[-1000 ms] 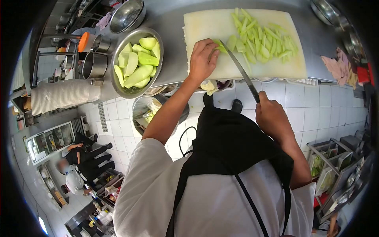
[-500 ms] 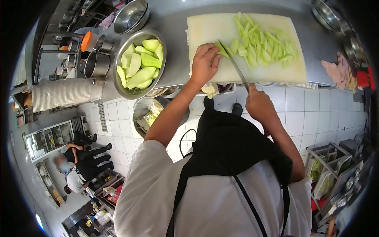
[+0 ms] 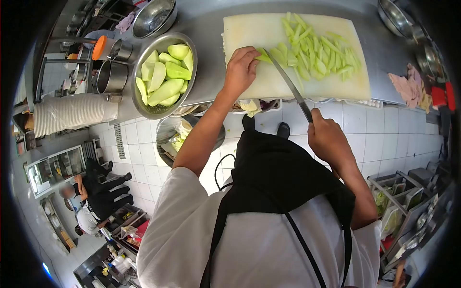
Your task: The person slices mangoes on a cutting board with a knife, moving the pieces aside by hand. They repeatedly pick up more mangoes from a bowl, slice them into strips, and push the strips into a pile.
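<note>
On the white cutting board point(image 3: 240, 29), my left hand point(image 3: 241, 72) is closed on a pale green vegetable piece point(image 3: 263, 56), its fingertips pinching it near the blade. My right hand point(image 3: 329, 137) grips the handle of a long knife point(image 3: 291, 87), just off the board's front edge. The knife's tip is beside the held piece, and the blade slants back toward me. Cut green slices and strips point(image 3: 319, 56) lie heaped to the right of the blade. Left of the board, a metal bowl point(image 3: 139, 103) holds several larger peeled chunks point(image 3: 165, 91).
Another metal bowl point(image 3: 154, 19) and steel pots point(image 3: 111, 77) stand at the left. Below the counter's edge is a bin point(image 3: 165, 129) with scraps. Pink cloths point(image 3: 408, 84) and more bowls point(image 3: 396, 19) are at the right. Other people point(image 3: 98, 197) are far off at the left.
My right hand and the knife have shifted slightly right and toward me. My left hand still pinches the vegetable piece, a little further left. The whole view has shifted slightly.
</note>
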The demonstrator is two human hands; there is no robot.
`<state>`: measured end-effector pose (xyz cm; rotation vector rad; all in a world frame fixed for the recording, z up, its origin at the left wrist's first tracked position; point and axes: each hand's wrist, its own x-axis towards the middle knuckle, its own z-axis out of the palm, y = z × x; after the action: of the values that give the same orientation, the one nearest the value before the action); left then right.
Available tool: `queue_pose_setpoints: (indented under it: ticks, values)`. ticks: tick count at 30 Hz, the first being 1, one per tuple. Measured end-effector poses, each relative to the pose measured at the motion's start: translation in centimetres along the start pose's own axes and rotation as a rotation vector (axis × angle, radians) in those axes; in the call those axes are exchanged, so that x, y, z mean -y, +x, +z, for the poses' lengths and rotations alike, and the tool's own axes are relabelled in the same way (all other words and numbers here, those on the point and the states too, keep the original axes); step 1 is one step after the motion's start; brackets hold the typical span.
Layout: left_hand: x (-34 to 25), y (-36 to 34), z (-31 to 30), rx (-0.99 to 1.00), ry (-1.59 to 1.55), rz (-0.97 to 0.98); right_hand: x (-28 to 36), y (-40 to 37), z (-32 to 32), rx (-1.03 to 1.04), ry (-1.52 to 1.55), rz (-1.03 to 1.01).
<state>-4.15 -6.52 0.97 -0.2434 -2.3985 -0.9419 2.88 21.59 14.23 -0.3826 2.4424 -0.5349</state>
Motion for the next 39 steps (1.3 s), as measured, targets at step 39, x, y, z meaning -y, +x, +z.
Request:
queue_pose_setpoints:
  ticks: [39]
  values:
    - [1.5, 0.4, -1.3, 0.088, -0.182, -0.064, 1.9, 1.8, 0.0, 0.015, -0.101, 0.023]
